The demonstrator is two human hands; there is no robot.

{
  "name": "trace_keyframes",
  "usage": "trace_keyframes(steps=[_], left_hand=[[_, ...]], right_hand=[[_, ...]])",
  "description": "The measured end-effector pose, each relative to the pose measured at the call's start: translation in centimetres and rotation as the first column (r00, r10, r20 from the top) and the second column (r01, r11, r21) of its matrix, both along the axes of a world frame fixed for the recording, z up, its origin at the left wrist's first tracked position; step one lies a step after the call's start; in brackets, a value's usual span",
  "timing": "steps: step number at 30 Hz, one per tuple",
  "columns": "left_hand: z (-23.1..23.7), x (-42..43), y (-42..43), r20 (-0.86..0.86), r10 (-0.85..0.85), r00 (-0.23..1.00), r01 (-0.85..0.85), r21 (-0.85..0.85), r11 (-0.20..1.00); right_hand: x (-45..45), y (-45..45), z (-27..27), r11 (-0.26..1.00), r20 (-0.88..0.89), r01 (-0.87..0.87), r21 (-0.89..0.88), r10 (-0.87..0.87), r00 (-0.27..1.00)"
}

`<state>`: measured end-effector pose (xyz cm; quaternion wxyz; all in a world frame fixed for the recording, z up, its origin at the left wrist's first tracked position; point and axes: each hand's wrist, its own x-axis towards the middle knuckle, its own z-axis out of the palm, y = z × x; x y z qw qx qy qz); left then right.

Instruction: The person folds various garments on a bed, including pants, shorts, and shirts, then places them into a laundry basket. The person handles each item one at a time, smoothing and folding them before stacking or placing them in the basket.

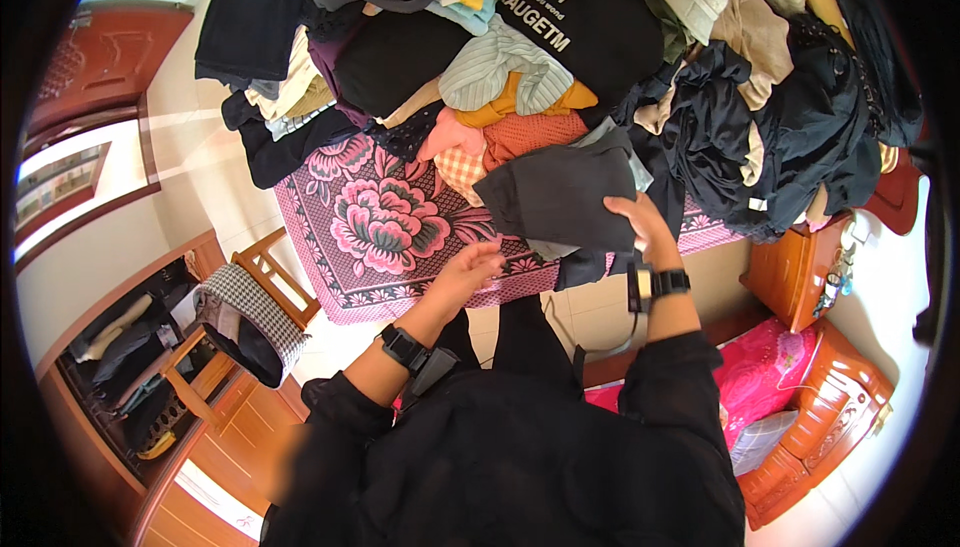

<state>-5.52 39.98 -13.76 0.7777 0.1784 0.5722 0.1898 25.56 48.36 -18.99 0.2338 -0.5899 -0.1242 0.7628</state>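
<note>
A folded dark grey garment (562, 191) lies at the near side of a clothes heap, over the edge of a pink floral cloth (390, 224). My right hand (641, 224) grips its right end, thumb on top and fingers hidden beneath. Left of the garment, my left hand (480, 266) hovers above the cloth with fingers loosely curled and nothing in it. Behind the garment are an orange knit piece (525, 134), a checked orange-and-white cloth (461, 168) and a pale ribbed garment (502, 67). Black clothes (795, 134) are heaped to the right.
At the left stand a wooden chair (270, 277) with a houndstooth fabric basket (251, 314) and an opened compartment of clothes (127, 352). A wooden cabinet (799, 269) stands right of the cloth-covered surface. A brown leather seat (825, 412) with a bright pink cloth (765, 367) is at the lower right.
</note>
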Motion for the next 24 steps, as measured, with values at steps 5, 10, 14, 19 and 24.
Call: trace_keyframes(steps=[5,10,14,19,24], left_hand=[[-0.5,-0.2,0.6,0.232,0.451,0.862,-0.416,-0.185,0.890],[-0.1,-7.5,-2.0,0.388,0.351,0.852,-0.315,-0.155,0.936],[1.3,-13.1,-6.2,0.349,0.453,0.820,-0.420,-0.170,0.892],[0.7,-16.6,-9.0,0.361,0.526,0.770,-0.505,-0.160,0.848],[-2.8,-17.0,-9.2,0.472,0.592,0.653,-0.620,-0.114,0.776]], right_hand=[[-8.5,-2.1,11.2,0.996,-0.579,0.063,0.059,-0.017,0.815],[-19.1,-2.7,13.9,0.678,-0.286,-0.322,0.661,0.624,0.727],[-23.1,-3.0,14.7,0.675,-0.430,-0.280,0.683,0.681,0.592],[-25.9,-3.3,14.7,0.686,-0.471,-0.272,0.675,0.685,0.556],[-27.7,-4.6,13.2,0.717,-0.444,-0.345,0.606,0.665,0.601]])
